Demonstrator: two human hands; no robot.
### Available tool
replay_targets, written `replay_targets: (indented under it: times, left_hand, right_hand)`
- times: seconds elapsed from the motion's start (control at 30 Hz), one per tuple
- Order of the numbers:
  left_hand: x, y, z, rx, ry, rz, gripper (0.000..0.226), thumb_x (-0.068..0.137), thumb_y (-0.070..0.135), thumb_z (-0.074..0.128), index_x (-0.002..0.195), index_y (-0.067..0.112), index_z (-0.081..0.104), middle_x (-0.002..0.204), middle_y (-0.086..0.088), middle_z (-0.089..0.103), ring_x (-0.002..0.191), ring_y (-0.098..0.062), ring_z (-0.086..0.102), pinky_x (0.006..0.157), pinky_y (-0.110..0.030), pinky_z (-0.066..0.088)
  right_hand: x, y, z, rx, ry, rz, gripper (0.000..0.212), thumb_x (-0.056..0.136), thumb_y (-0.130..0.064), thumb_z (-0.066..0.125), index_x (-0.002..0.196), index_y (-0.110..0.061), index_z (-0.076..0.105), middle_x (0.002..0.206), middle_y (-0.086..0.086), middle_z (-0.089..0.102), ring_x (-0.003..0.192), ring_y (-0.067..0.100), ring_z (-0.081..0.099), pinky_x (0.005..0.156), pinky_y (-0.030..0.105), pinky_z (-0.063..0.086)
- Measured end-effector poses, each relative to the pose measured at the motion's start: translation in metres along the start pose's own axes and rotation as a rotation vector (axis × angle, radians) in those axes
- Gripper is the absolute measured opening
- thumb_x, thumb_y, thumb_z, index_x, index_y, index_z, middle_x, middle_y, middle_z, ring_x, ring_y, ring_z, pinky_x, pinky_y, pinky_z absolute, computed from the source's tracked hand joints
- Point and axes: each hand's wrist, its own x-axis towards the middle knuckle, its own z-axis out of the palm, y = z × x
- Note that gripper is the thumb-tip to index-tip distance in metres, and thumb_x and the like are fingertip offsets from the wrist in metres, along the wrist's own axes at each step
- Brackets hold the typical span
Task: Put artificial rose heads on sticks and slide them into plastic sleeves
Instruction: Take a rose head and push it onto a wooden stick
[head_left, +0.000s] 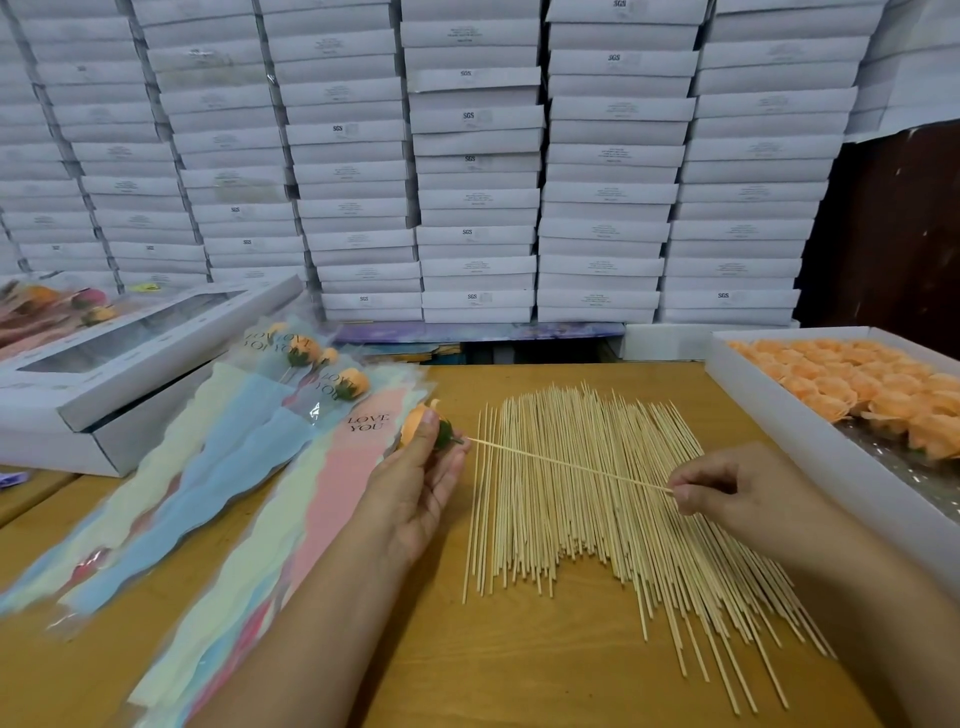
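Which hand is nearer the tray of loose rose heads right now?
Right. The right hand pinches a stick's end just left of the tray of rose heads. The left hand holds a rose head across the stick pile, by the sleeves.

Your two arms come into view from the near edge, both bare from the forearm down, with no sleeve showing on either. Your left hand (415, 483) wears no glove, ring or wristband that can be seen, and your right hand (727, 493) is bare too. The fingernails that show look short and unpainted. Both wrists are free of any watch or strap.
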Motion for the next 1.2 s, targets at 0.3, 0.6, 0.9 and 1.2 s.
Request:
replay_targets:
  times: [0.3,0.6,0.9,1.2]
  left_hand:
    - [0.0001,0.0003,-0.0007,-0.006,-0.003,-0.003,0.07,0.074,0.023,0.076,0.135,-0.003,0.056,0.093,-0.02,0.073,0.061,-0.015,0.073,0.053,-0.024,0.06]
    - [0.0004,-0.0008,-0.0006,-0.009,0.004,-0.001,0.065,0.08,0.023,0.074,0.136,-0.004,0.055,0.093,-0.02,0.072,0.062,-0.015,0.073,0.053,-0.023,0.06]
    - [0.0019,-0.0009,-0.0029,0.003,0.007,-0.036,0.053,0.073,0.026,0.077,0.116,-0.004,0.066,0.086,-0.019,0.075,0.06,-0.014,0.073,0.051,-0.023,0.06]
    - [0.0014,-0.0012,-0.0031,-0.007,0.002,-0.036,0.045,0.076,0.024,0.076,0.111,-0.002,0.067,0.089,-0.019,0.075,0.061,-0.014,0.073,0.051,-0.022,0.059]
  right_hand:
    - [0.0003,0.0017,0.0004,0.042,-0.02,0.014,0.037,0.088,-0.014,0.074,0.064,-0.043,0.073,0.078,-0.024,0.074,0.077,-0.004,0.068,0.076,0.028,0.052]
    - [-0.0001,0.0001,0.0003,-0.001,-0.039,0.026,0.02,0.089,-0.019,0.074,0.076,-0.033,0.078,0.08,-0.021,0.075,0.079,-0.005,0.067,0.075,0.026,0.051]
    - [0.0006,0.0011,0.0006,-0.016,-0.042,0.047,0.015,0.09,-0.019,0.073,0.08,-0.029,0.08,0.079,-0.019,0.075,0.08,-0.003,0.067,0.074,0.022,0.048]
    - [0.0012,0.0001,0.0053,-0.033,-0.017,0.029,0.02,0.089,-0.022,0.074,0.074,-0.036,0.077,0.079,-0.024,0.073,0.078,-0.006,0.066,0.074,0.023,0.053]
